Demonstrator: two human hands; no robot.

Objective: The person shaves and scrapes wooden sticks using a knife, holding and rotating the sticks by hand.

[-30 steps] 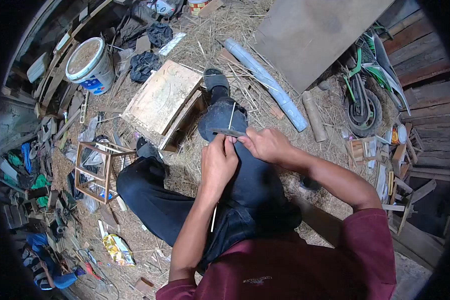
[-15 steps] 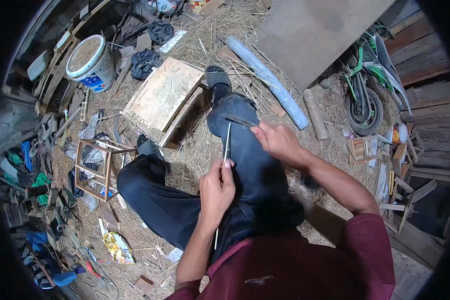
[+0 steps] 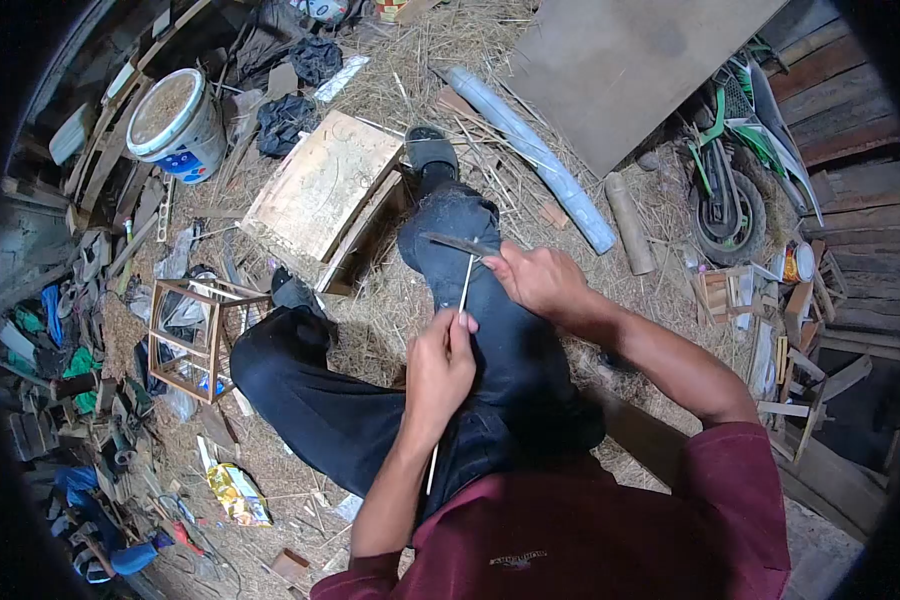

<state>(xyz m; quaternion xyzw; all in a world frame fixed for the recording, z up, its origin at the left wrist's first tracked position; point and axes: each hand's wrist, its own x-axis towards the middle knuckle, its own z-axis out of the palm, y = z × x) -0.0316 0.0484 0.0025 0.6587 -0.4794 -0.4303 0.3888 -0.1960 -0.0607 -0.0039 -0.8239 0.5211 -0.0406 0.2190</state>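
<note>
My left hand (image 3: 438, 365) is closed around a thin pale wooden stick (image 3: 466, 285). One end of the stick points up and away over my right thigh; the other runs down past my wrist toward my lap. In my right hand (image 3: 542, 287) is a knife (image 3: 454, 241), its handle hidden by my fingers. The dark, narrow blade points left and lies across the stick's far end, above my knee. Whether the edge presses into the wood I cannot make out.
A wooden box (image 3: 320, 190) stands beyond my legs, with a small wooden frame (image 3: 185, 340) to its left. A white bucket (image 3: 180, 125), a grey-blue roll (image 3: 530, 160), a large board (image 3: 640, 70) and a green motorbike (image 3: 730, 190) stand or lie around on the straw-covered floor.
My right hand has shifted left with the knife, so the blade now crosses the stick's tip. The stick's far end has tilted slightly to the right, and my left hand has moved a little rightward.
</note>
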